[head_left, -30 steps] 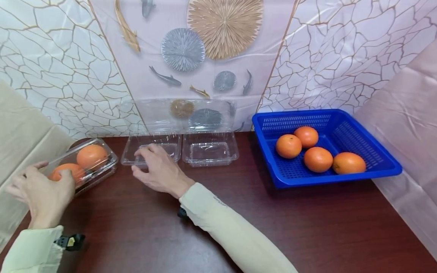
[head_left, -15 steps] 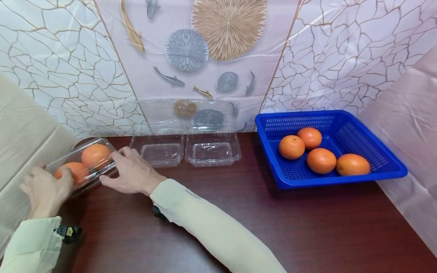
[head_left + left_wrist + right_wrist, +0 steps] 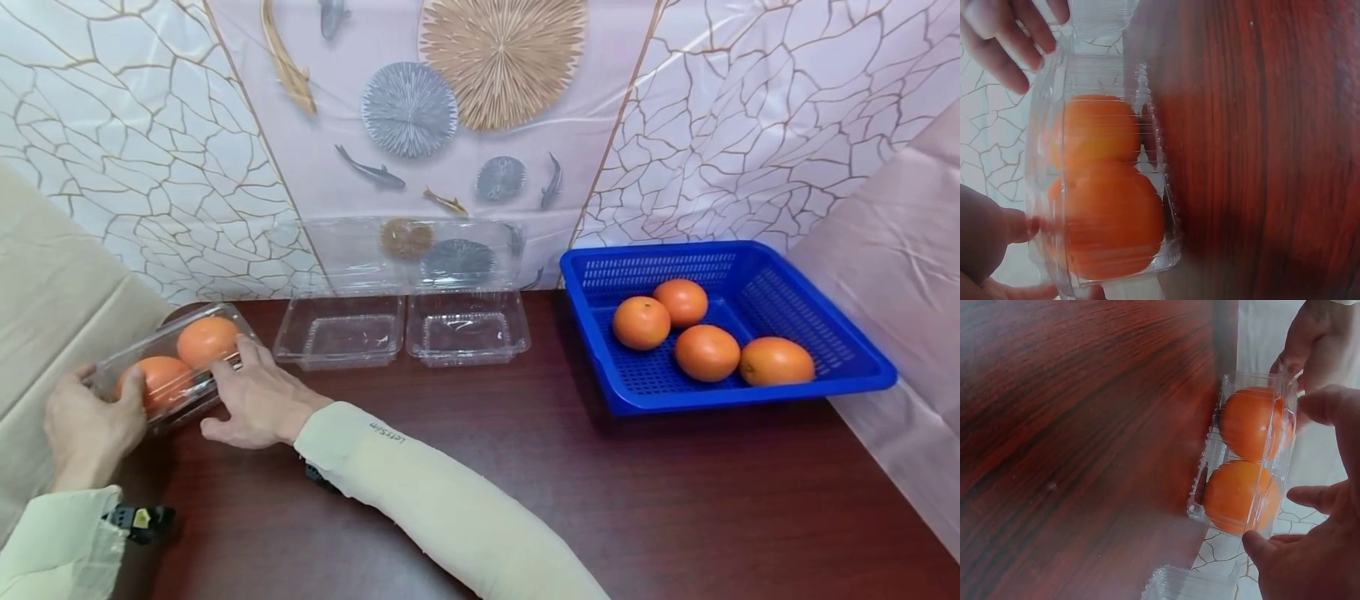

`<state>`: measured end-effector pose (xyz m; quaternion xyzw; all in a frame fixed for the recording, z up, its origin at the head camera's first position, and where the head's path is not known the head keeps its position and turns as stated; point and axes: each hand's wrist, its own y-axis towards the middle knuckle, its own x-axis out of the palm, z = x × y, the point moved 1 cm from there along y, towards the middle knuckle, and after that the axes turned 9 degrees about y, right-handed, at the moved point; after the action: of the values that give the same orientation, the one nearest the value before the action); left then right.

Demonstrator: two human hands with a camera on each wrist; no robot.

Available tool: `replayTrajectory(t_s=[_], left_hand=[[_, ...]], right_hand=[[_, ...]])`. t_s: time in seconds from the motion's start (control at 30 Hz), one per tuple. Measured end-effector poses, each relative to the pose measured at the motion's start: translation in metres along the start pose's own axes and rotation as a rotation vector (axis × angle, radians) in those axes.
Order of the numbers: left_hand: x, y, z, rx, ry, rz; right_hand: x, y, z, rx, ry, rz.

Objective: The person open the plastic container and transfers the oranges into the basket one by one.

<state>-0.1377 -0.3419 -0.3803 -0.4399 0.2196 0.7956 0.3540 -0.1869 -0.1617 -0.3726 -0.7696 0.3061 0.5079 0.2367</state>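
A clear plastic clamshell box (image 3: 183,358) with its lid down holds two oranges (image 3: 207,340) at the left of the table. My left hand (image 3: 93,429) grips the left end of this box, thumb on the near side and fingers round the end. My right hand (image 3: 262,396) touches the box's right front rim with its fingertips, while its thumb points away from the box. In the left wrist view the oranges (image 3: 1107,219) show through the plastic. From the right wrist view, the fingers (image 3: 1260,547) of my right hand lie spread along the rim.
Two clear boxes (image 3: 341,329) (image 3: 468,325) stand side by side at the back wall, their lids up. To the right a blue basket (image 3: 750,396) holds several oranges (image 3: 707,353). Patterned sheets (image 3: 150,150) line the back and sides of the brown table (image 3: 525,475).
My right hand has moved left from in front of an open box to the filled box. My left hand has drawn in and taken hold of the filled box's left end.
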Motion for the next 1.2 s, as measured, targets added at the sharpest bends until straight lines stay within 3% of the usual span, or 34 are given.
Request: replayTrajectory(t_s=[0.17, 0.37, 0.6, 0.87, 1.2], left_hand=[[-0.003, -0.004, -0.002, -0.019, 0.001, 0.015], [-0.003, -0.007, -0.009, -0.058, -0.009, 0.023], [-0.005, -0.015, -0.018, -0.115, -0.005, 0.040], [-0.007, -0.025, -0.026, -0.124, -0.013, 0.039], [-0.006, -0.033, -0.042, -0.082, -0.143, 0.051]], right_hand=[[-0.002, -0.003, 0.002, -0.005, 0.034, 0.008], [-0.007, -0.008, 0.008, -0.102, 0.037, 0.084], [-0.007, -0.015, 0.013, -0.099, 0.082, 0.073], [-0.008, -0.024, 0.018, -0.107, 0.118, 0.076], [-0.008, -0.034, 0.026, -0.156, 0.137, 0.031]])
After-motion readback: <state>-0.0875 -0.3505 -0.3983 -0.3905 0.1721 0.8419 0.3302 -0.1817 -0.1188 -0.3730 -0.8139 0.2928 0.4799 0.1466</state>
